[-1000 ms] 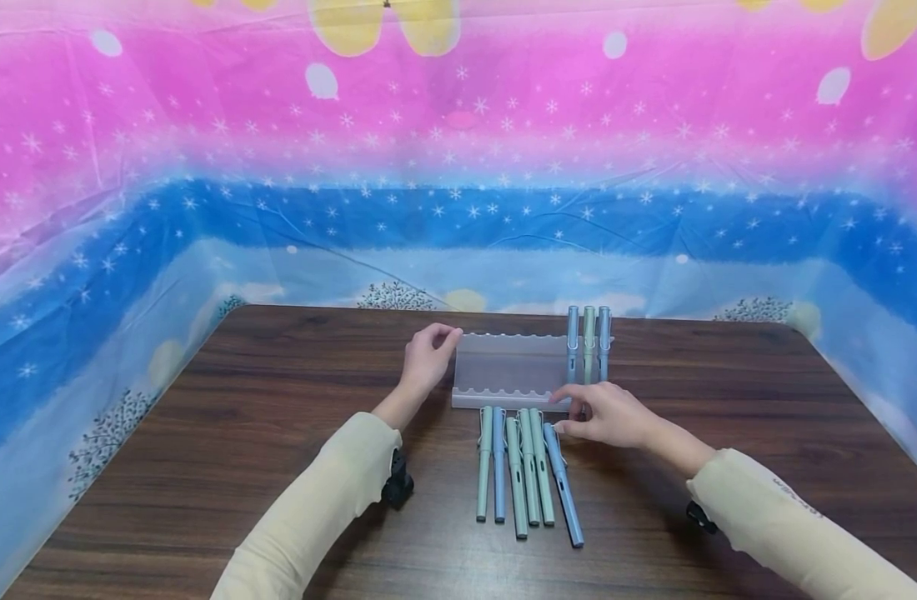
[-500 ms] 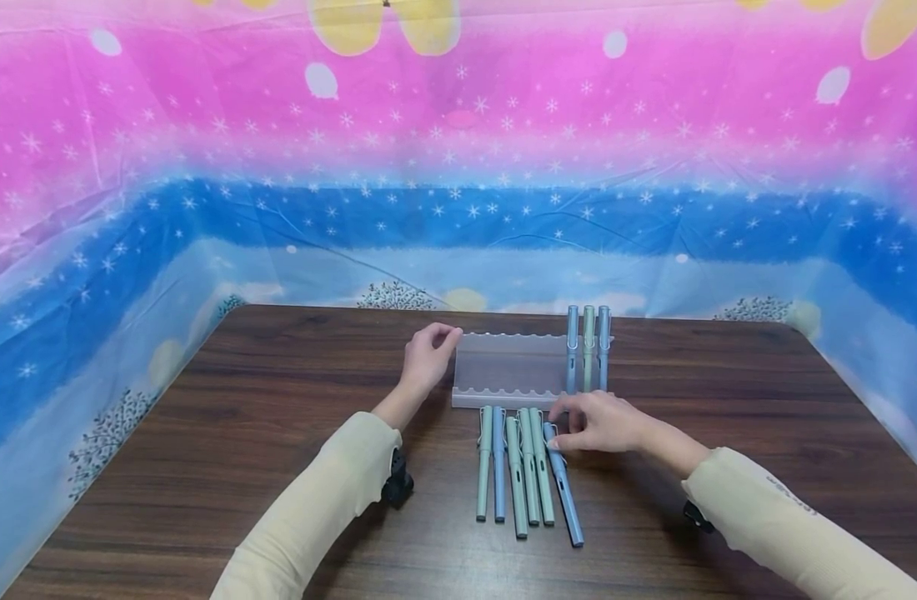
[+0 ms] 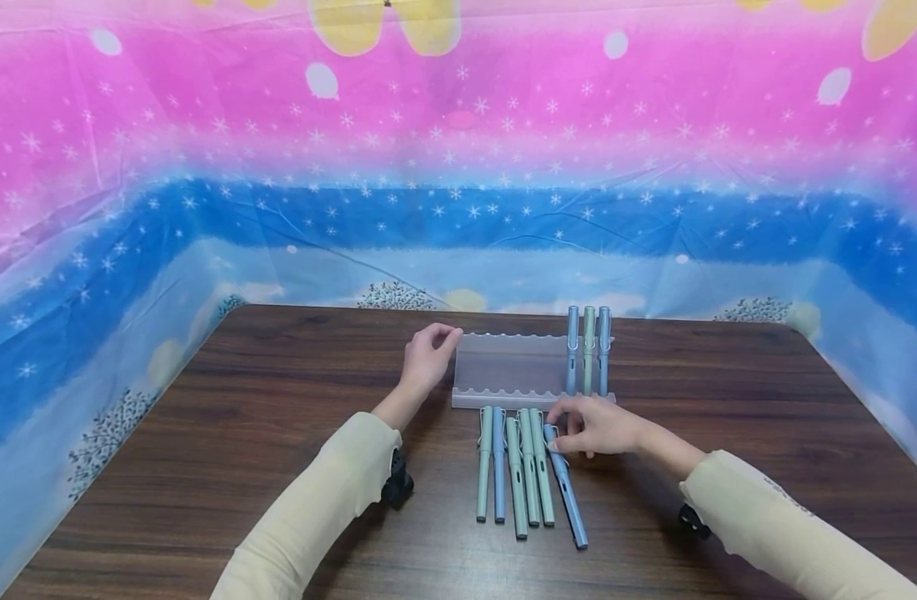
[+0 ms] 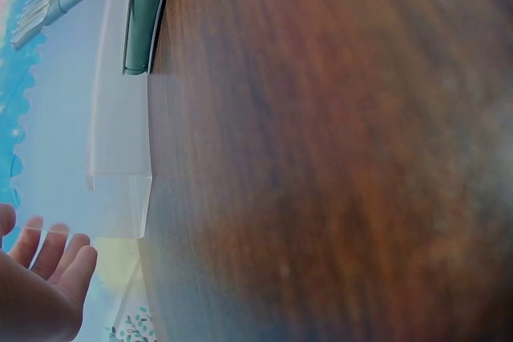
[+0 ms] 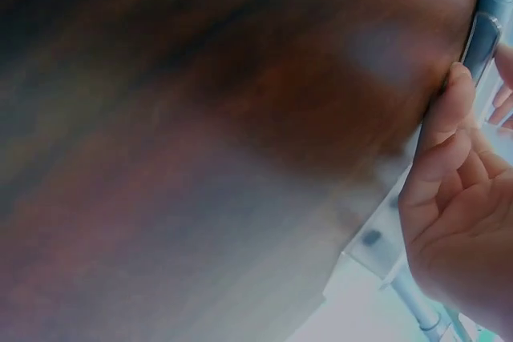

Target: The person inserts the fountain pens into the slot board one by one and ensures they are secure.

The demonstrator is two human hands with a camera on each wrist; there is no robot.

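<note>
A clear plastic pen rack (image 3: 507, 364) with scalloped edges stands at the back of the table. My left hand (image 3: 426, 358) pinches its upper left corner, with the thumb and fingers on either side of the sheet in the left wrist view. Two blue pens and a green pen (image 3: 589, 350) lean in the rack's right end. In front of it, my right hand (image 3: 604, 427) pinches the cap end of a blue pen (image 3: 567, 492) that lies slanted on the table. The thumb is beside the pen's clip (image 5: 483, 42) in the right wrist view.
Left of that pen several green pens (image 3: 532, 475) and another blue pen (image 3: 499, 467) lie side by side, caps toward the rack. The brown wooden table (image 3: 301, 367) ends at a patterned cloth backdrop (image 3: 458, 217) at the back and sides.
My right hand has come slightly down and toward me from the rack's front lip, and its fingers have closed in on the slanted blue pen's cap. My left hand has stayed put.
</note>
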